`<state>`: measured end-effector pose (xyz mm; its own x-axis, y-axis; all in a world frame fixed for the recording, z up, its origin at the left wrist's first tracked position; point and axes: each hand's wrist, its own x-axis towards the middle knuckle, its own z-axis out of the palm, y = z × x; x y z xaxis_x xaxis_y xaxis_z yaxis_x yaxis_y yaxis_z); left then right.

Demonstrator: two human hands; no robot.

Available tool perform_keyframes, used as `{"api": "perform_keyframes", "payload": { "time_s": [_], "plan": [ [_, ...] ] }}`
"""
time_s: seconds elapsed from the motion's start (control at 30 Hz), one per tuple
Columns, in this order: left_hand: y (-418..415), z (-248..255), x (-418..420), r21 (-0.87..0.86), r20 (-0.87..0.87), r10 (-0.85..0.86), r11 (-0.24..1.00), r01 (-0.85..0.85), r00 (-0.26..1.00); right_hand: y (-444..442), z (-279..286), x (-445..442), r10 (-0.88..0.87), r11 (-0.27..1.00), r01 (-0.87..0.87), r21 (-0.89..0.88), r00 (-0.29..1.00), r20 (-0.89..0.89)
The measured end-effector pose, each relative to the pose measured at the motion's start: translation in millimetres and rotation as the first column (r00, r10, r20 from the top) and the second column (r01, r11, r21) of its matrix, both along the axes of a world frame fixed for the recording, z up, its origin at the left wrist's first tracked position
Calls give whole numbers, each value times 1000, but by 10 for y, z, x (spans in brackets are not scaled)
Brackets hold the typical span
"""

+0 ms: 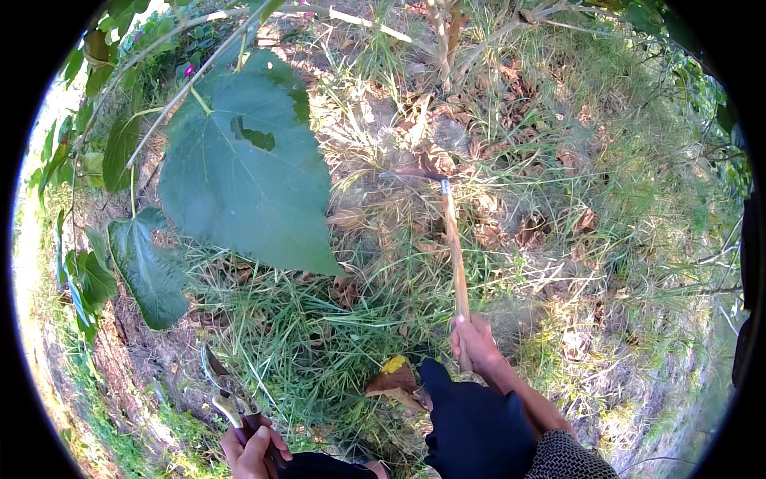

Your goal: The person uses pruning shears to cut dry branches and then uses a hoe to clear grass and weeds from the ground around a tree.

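My right hand (476, 344) grips the lower end of a wooden handle (455, 251). At its far end a curved, narrow metal blade (416, 173) points left, close over grass and dry leaves; the tool looks like a sickle. At the bottom left, my left hand (254, 452) is closed around the dark handles of a pair of pruning shears (224, 386), whose blades point up and away from me. Cut-looking green grass (287, 317) lies in a heap between the two hands. A brown leaf with a yellow patch (395, 380) lies beside my dark clothing.
A large green leaf (251, 167) with a hole hangs from a thin branch at upper left, close to the camera. Smaller leaves (146, 269) hang below it. Thin trunks (441, 45) rise at the top. Dry brown leaves (488, 230) and grass cover the ground.
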<state>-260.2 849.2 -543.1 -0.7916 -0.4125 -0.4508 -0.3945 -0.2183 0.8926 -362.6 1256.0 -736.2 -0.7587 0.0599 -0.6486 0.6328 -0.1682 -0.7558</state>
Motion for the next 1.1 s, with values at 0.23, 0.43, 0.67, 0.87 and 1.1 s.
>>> {"api": "perform_keyframes", "payload": {
  "time_s": [0.23,0.43,0.67,0.87,1.1],
  "plan": [
    [2,116,292,39,-27,-33,999,34,999,497,-138,766,-61,967,110,-230,976,210],
    [-66,326,769,109,-83,-44,993,53,996,587,146,789,6,998,-15,57,988,155],
    [-107,484,1246,106,-170,32,994,-14,985,547,757,1300,39,967,-14,253,995,-94],
    [-215,427,1312,71,-132,60,996,-50,989,498,1088,1480,70,965,-30,262,987,-147],
    [-105,288,1092,82,-142,38,996,-27,989,672,869,1586,12,998,-11,65,1000,-5]
  ]
}}
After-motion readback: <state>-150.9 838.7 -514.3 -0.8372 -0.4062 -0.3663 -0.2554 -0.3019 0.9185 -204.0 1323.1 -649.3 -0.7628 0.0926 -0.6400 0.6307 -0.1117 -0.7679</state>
